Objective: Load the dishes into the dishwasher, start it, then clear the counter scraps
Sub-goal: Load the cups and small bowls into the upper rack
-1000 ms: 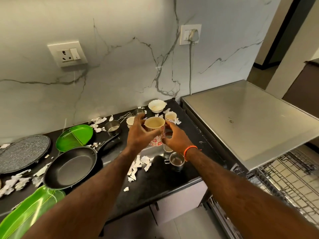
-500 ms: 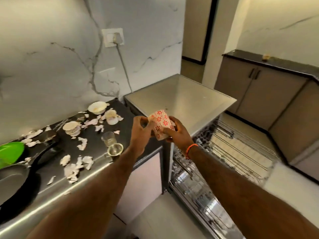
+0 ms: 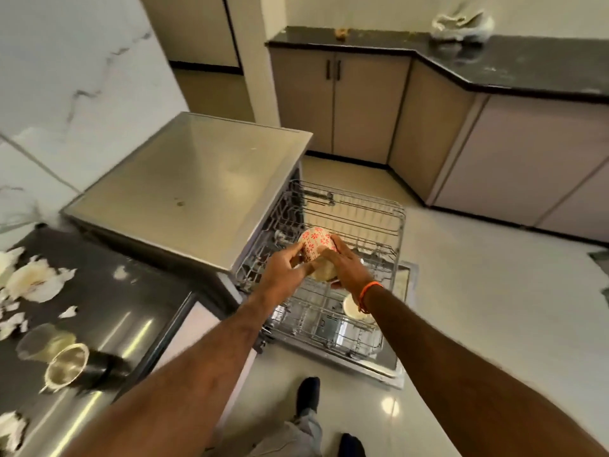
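Holding the floral cup (image 3: 314, 243) tilted between your left hand (image 3: 286, 266) and right hand (image 3: 346, 266), both gripping it, you have it directly above the pulled-out dishwasher rack (image 3: 389, 222), rim toward you.

Glossy ceramic cup (image 3: 314, 244), wire-metal rack (image 3: 362, 219), brushed steel dishwasher top (image 3: 197, 179), polished black counter (image 3: 138, 311).

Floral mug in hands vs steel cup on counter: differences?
The white mug with red flowers is ceramic and patterned; the steel cup is plain shiny metal. The mug is held by the left hand and right hand, tipped over the dishwasher's rack; the cup stands upright on the black counter.
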The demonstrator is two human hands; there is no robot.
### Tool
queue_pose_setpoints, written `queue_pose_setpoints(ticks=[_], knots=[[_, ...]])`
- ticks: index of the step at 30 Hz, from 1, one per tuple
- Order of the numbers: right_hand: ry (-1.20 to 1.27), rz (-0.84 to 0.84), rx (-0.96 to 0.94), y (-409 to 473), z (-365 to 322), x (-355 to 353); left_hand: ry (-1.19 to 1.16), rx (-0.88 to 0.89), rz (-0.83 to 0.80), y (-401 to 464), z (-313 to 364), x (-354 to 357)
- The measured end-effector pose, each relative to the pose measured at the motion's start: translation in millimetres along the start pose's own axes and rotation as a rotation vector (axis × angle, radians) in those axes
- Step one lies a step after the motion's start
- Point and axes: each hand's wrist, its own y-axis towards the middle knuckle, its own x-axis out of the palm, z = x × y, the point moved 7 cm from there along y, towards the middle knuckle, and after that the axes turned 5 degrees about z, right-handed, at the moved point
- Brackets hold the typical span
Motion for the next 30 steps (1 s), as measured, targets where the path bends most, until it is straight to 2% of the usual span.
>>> queue_pose_setpoints(ticks=[5, 12, 16, 19, 22, 30], knots=[[0.072, 0.025, 0.178, 32, 58, -19, 0.055, -0.033, -0.199, 42, -23, 45], [0.028, 0.151, 0.366, 95, 148, 0, 0.216, -0.193, -0.246, 114, -116, 72], [-0.126, 0.199, 0.457, 128, 181, 11, 0.290, -0.265, -0.276, 143, -166, 89], [-0.355, 0.167, 0.512, 140, 198, 15, 0.358, -0.237, -0.343, 153, -181, 104], [-0.365, 0.213, 0.549, 147, 211, 21, 0.423, -0.190, -0.420, 161, -194, 116], [-0.530, 0.272, 0.512, 153, 204, 21, 0.472, -0.196, -0.482, 167, -206, 120]])
